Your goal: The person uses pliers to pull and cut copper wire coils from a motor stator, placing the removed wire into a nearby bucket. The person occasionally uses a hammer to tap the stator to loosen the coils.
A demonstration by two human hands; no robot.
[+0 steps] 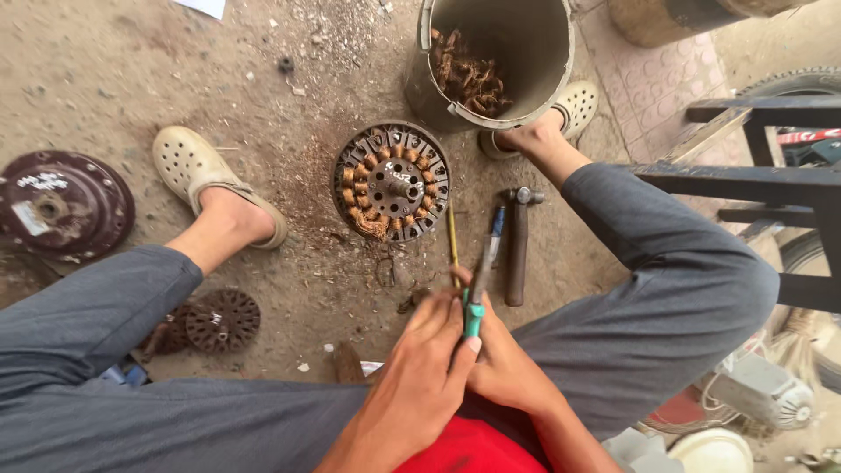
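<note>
hands: left hand (419, 372) and right hand (506, 368) pressed together low between the knees, both closed around a tool (474, 308) with a teal handle
tool axis: shaft points up and away, toward the stator (391, 181)
stator: flat on the dirt, straight ahead of the grip, well apart
hammer (517, 245): just right of the tool tip, nearer the right hand
bucket (526, 52): beyond the stator, copper scrap inside

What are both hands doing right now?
Left hand: closed on the teal-handled screwdriver.
Right hand: closed against the same screwdriver; its grip is hidden.
</note>
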